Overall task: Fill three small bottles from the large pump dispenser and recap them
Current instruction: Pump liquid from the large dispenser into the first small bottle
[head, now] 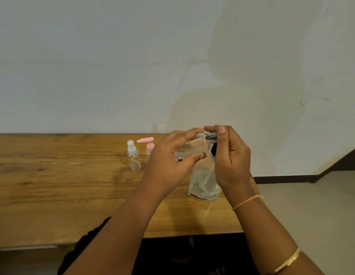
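Left hand (168, 161) grips a small clear bottle (192, 146), fingers curled over its top and thumb under it. The bottle lies almost on its side in the air, neck pointing right. Right hand (232, 155) pinches a dark ribbed cap (210, 137) at that neck between thumb and fingertips, the other fingers loosely curled. We cannot tell if the cap is seated on the neck or just touching it. Both hands meet above the back right part of the table (53, 185). Directly under and behind them stands the large clear dispenser (204, 183), upright near the table's right edge. Its top is mostly hidden by the hands, and a dark part shows beside the right palm. We see a tube inside it, but the liquid level is unclear. Left of the hands, toward the back edge, a small spray bottle (134, 157) with a white top stands upright, looking clear inside. Just beside it on the right is a pink pump bottle (149, 146), its body partly hidden behind the left hand. The right forearm wears a thin orange band (248, 202) at the wrist and a gold bangle (288, 262) further up. A pale wall (113, 66) rises behind the table.
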